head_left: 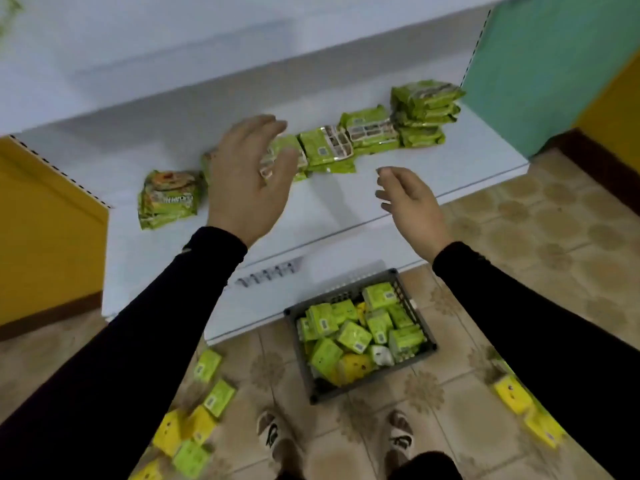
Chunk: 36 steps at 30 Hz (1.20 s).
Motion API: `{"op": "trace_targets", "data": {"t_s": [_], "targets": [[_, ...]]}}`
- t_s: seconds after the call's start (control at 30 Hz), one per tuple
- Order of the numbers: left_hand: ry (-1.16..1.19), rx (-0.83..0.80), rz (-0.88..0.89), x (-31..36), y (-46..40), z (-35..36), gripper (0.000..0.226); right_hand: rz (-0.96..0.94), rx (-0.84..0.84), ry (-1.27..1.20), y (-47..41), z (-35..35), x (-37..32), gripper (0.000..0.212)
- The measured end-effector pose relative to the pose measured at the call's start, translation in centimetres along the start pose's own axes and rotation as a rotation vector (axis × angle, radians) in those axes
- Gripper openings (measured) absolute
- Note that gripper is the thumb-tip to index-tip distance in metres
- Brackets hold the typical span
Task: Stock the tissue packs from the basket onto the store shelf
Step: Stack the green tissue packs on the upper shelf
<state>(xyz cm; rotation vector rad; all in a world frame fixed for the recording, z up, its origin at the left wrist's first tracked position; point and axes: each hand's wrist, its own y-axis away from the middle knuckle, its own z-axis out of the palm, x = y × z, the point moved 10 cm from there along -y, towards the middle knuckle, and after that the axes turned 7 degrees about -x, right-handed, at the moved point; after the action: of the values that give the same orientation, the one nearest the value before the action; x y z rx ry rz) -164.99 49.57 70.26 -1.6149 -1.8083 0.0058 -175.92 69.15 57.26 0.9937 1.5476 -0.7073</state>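
So the shelf [398, 202] is maybe half done: a row of green packs [329, 150] runs along its back toward a small stack [424, 112] at its right end, plus one loose pack [169, 199] at its left. Both hands are empty, fingers spread loose: the left hand [251, 181] hovers over the row, the right hand [410, 202] sits above the shelf's front edge. Plenty left though: the basket [417, 327] on the floor below the shelf looks full, and more packs [207, 393] lie scattered on the patterned tiles [554, 244]. Yellow and teal panels flank the shelf.
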Motion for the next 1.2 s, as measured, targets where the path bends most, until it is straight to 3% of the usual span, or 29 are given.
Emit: {"op": "trace_targets", "data": {"t_s": [0.13,0.33,0.53,0.73,0.9,0.97,1.03,1.1,1.2], "targets": [[0.060,-0.381,-0.144,-1.0,4.6,13.1,0.048,0.183,-0.041,0.006,1.1,-1.6,10.4,0.019],[0.227,-0.821,-0.463,-8.0,15.7,34.2,0.049,0.417,-0.094,0.175,4.2,-2.4,28.1,0.038],[0.293,-0.980,-0.709,-16.1,27.1,53.8,0.056,0.757,-0.133,0.253,6.3,-2.5,50.5,0.050],[0.340,-1.192,-0.809,-19.9,37.8,70.6,0.084,0.878,-0.279,0.353,6.5,-0.8,67.8,0.050],[0.401,-1.177,-0.770,-19.2,40.8,79.8,0.096,0.758,-0.344,0.586,6.0,0.4,74.0,0.047],[0.429,-1.074,-0.782,-19.4,40.9,81.6,0.079,0.708,-0.377,0.631,6.0,0.5,74.6,0.046],[0.461,-0.974,-0.782,-19.9,40.5,81.7,0.053,0.706,-0.369,0.627,6.3,0.0,74.7,0.048],[0.499,-0.987,-0.780,-19.7,39.7,80.3,0.041,0.678,-0.354,0.684,6.4,-0.5,73.8,0.049],[0.592,-1.031,-0.808,-19.5,36.7,75.8,0.052,0.566,-0.280,0.726,5.6,-0.9,69.4,0.055]]}}
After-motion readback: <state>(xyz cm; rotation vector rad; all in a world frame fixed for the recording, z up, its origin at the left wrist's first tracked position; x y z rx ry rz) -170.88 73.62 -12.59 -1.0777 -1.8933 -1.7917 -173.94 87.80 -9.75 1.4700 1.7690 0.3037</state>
